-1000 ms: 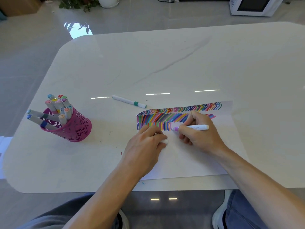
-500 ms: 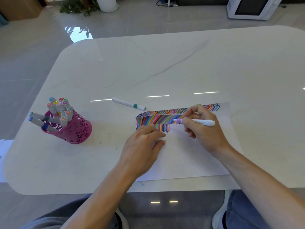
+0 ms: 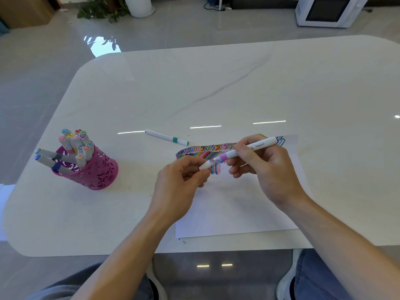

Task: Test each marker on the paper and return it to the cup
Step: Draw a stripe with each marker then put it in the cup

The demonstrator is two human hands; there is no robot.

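Note:
My right hand (image 3: 263, 167) grips a white marker with a lilac band (image 3: 252, 148), lifted above the paper (image 3: 233, 213) with its tip pointing left. My left hand (image 3: 181, 187) pinches the marker's white cap (image 3: 205, 165) right at that tip. The paper lies under both hands and carries rows of many-coloured strokes (image 3: 201, 153) along its far edge. A pink perforated cup (image 3: 95, 172) holding several markers stands at the table's left. A white marker with a green band (image 3: 166, 137) lies on the table beyond the paper.
The white marble table (image 3: 216, 83) has its front edge close to my lap. A microwave (image 3: 326, 10) and a potted plant (image 3: 104, 7) sit on the floor beyond the table. More white paper (image 3: 4, 195) shows at the left edge.
My right hand lifted the lilac marker off the paper. My left hand rose from the sheet and brought the cap up to the marker's tip.

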